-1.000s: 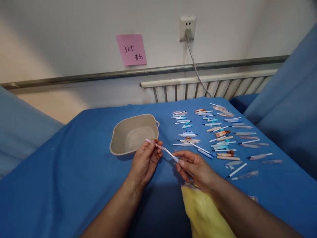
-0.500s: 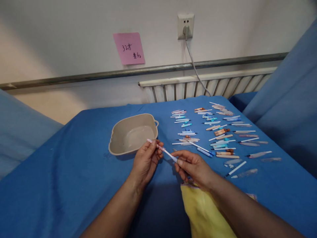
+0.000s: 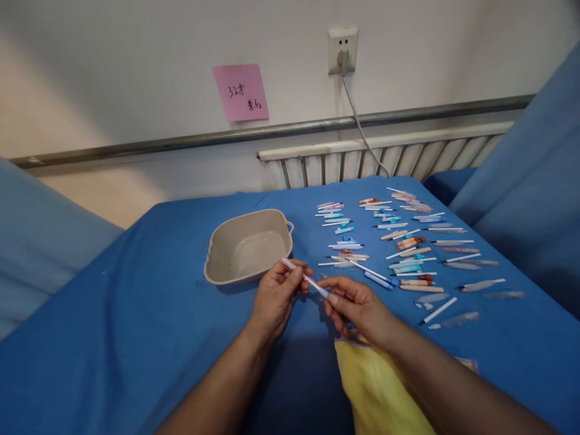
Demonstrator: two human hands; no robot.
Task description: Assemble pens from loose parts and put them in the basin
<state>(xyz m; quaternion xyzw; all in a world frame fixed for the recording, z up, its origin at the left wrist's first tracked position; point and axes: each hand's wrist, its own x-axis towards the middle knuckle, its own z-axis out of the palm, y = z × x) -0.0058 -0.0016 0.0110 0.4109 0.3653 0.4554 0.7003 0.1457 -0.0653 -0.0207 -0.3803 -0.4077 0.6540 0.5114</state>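
Note:
Both my hands hold one thin pen [image 3: 304, 277] just above the blue cloth. My left hand [image 3: 277, 297] pinches its pale pink end, and my right hand [image 3: 357, 303] pinches the white and blue end. The pen slants down from left to right between them. A beige tub [image 3: 212, 266] stands empty just behind my left hand. Several pen parts [image 3: 399, 248], white refills, blue and orange caps and clear barrels, lie in rows to the right of the tub.
A blue cloth [image 3: 136, 314] covers the table. A yellow bag [image 3: 376, 386] lies under my right forearm. Behind the table are a radiator [image 3: 385, 160], a wall socket with a cable [image 3: 343, 51] and a pink note [image 3: 241, 92]. Blue drapes hang at both sides.
My hands have drawn closer together along the pen, so less of it shows between them. The view shifted slightly; the tub and the rows of parts stayed where they were.

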